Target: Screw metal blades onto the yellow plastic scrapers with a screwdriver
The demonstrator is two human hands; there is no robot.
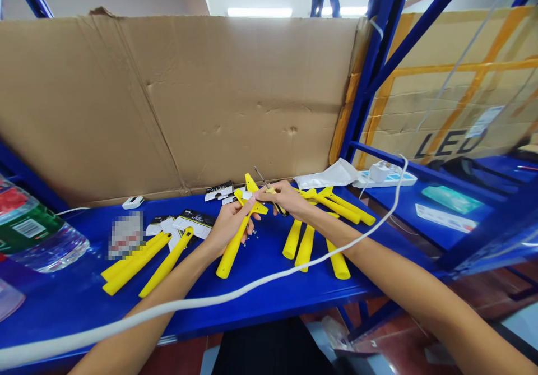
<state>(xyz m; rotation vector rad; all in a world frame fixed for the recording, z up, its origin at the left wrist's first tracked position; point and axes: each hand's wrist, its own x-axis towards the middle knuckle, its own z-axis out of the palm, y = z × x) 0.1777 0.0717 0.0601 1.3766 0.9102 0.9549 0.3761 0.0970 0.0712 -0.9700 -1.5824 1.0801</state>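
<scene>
My left hand [230, 222] is closed around a yellow plastic piece [232, 251] with a tubular handle and a forked, winged head. Its handle slants down toward the front of the blue shelf. Right beside the head, my right hand [286, 197] grips a screwdriver [261, 177], whose thin metal shaft points up and left, away from the piece. Fingertips of both hands come close together at the head; whether they pinch a small part there, I cannot tell. Several tiny screws [254, 232] lie on the shelf just right of the handle.
Yellow handles [138, 263] lie at left, and more yellow pieces [305, 246] at right. Black-and-white cards [194, 223] lie behind the left ones. A large bottle [37, 229] stands far left. A white cable [269, 285] crosses in front. A cardboard sheet [235, 100] closes the back.
</scene>
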